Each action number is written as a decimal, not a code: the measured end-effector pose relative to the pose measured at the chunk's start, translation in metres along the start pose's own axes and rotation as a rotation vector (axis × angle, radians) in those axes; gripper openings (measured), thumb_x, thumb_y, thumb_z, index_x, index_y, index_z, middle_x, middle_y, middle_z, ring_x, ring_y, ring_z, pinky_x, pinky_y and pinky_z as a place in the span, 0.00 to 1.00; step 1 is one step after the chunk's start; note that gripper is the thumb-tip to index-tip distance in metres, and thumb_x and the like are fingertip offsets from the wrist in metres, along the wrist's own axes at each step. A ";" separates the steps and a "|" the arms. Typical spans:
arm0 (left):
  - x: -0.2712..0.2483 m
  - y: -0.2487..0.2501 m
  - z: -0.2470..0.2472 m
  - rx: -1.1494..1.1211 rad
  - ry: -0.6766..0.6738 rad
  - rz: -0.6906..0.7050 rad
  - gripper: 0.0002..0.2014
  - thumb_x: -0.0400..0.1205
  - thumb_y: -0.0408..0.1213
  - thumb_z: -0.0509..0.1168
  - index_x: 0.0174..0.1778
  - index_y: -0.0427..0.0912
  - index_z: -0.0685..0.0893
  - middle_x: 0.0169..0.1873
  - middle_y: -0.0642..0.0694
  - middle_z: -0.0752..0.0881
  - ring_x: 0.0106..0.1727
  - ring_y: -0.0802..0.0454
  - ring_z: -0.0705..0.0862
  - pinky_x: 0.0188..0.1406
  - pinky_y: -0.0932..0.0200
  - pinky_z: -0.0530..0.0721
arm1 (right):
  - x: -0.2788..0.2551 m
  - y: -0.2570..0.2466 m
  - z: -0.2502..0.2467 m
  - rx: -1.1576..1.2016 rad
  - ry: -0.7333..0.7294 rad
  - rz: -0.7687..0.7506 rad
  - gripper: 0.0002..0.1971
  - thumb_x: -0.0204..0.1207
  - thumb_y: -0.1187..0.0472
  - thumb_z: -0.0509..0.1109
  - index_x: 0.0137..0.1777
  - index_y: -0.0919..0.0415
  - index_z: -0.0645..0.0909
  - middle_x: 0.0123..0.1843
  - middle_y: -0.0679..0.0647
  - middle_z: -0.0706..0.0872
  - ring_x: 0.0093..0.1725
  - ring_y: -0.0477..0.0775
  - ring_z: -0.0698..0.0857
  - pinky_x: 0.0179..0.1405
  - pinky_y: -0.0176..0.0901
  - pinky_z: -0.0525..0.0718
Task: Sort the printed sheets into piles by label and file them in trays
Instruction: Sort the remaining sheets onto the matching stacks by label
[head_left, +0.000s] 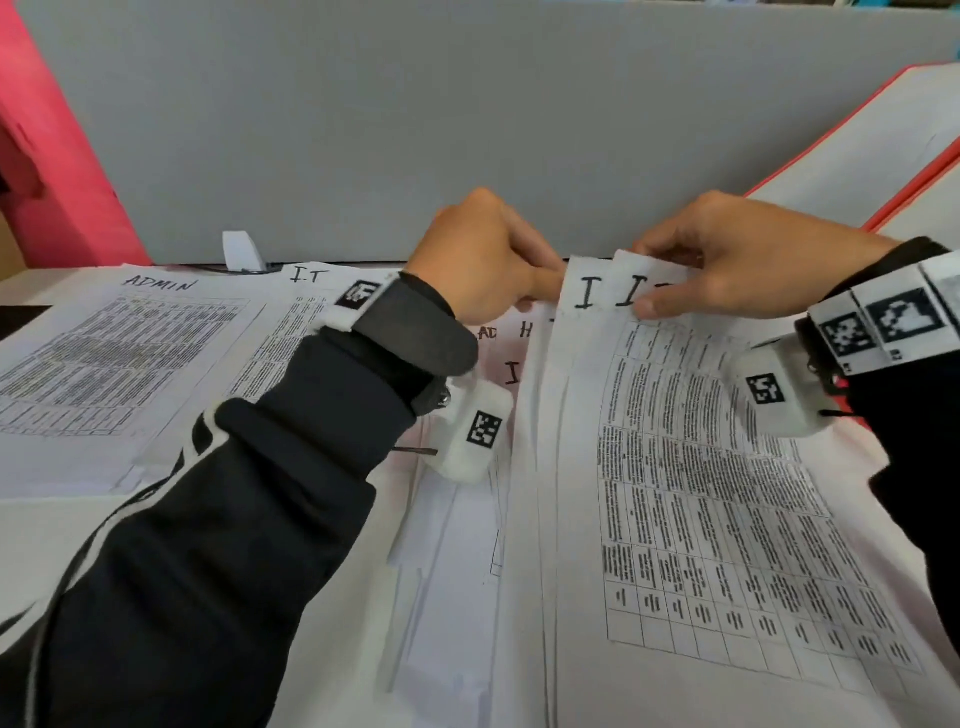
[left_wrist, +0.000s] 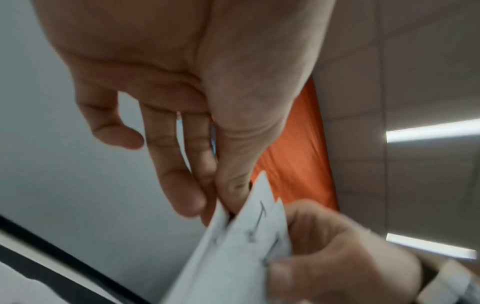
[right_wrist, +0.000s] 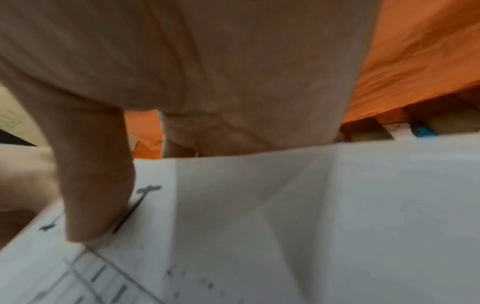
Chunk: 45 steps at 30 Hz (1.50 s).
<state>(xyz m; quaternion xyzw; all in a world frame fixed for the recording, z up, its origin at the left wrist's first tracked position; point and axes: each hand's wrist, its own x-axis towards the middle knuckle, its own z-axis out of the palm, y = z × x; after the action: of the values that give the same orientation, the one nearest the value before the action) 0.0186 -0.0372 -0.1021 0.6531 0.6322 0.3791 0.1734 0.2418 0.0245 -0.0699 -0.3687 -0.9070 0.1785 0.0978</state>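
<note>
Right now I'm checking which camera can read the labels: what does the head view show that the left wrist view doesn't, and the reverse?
Only the head view shows the sorted piles on the desk: the ADMIN sheet and the IT sheet, plus the printed table on the held sheets. Only the left wrist view shows ceiling lights and the left hand from the palm side. Both show the left hand and right hand pinching the sheets' top edge, with handwritten strokes there.
</note>
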 end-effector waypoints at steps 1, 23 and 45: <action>-0.002 0.006 -0.002 -0.076 -0.043 0.035 0.03 0.77 0.40 0.80 0.41 0.45 0.96 0.29 0.50 0.92 0.28 0.60 0.87 0.27 0.71 0.79 | 0.001 0.000 0.000 -0.004 -0.002 0.003 0.03 0.77 0.58 0.81 0.47 0.51 0.90 0.42 0.46 0.95 0.43 0.49 0.94 0.54 0.63 0.91; 0.012 -0.027 0.010 0.554 -0.244 -0.137 0.19 0.74 0.52 0.80 0.52 0.42 0.92 0.30 0.52 0.83 0.42 0.48 0.84 0.41 0.56 0.80 | -0.009 0.026 -0.010 0.101 0.017 0.035 0.09 0.72 0.60 0.84 0.42 0.41 0.94 0.41 0.44 0.96 0.44 0.47 0.95 0.48 0.49 0.92; 0.009 -0.027 0.001 0.122 -0.055 -0.088 0.10 0.73 0.36 0.80 0.35 0.46 0.84 0.32 0.45 0.90 0.34 0.46 0.88 0.40 0.53 0.87 | 0.015 0.007 0.028 -0.094 0.174 -0.039 0.08 0.70 0.51 0.85 0.37 0.53 0.91 0.36 0.48 0.90 0.35 0.49 0.87 0.40 0.51 0.87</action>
<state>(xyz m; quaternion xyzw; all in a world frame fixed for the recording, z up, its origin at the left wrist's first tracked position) -0.0006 -0.0244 -0.1190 0.6442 0.6773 0.3138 0.1668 0.2270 0.0332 -0.0973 -0.3691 -0.9095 0.1008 0.1624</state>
